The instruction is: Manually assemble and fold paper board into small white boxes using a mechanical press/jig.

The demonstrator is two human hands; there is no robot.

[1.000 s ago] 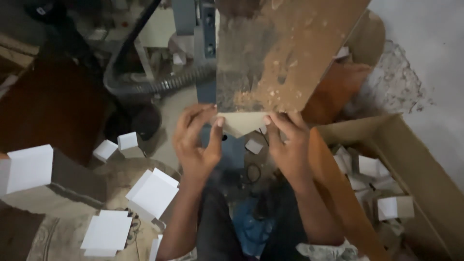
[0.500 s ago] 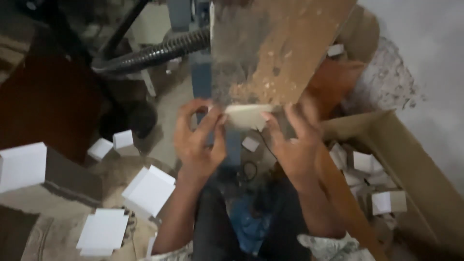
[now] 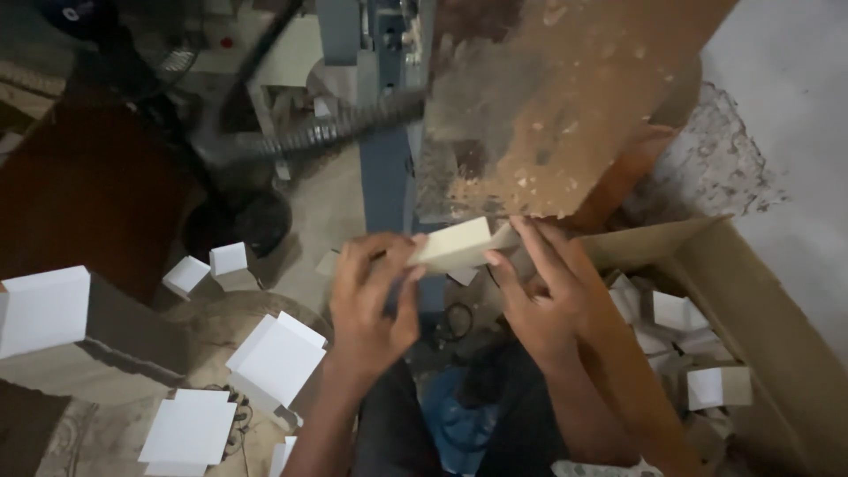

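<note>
Am pinching pale block (image 3: 455, 245) between both hands: my left hand (image 3: 371, 296) gripping its near-left end, my right hand (image 3: 539, 287) fingertips pressing its right end. Block sitting at edge of dusty brown machine table (image 3: 565, 115), above cardboard box (image 3: 760, 318).

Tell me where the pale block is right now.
In the head view the pale block sits just above centre, held between the left hand and right hand, right under the lower edge of the dusty brown board.

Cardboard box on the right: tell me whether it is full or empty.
Partly filled: the cardboard box holds loose white pieces, with its inner walls showing above them.
</note>
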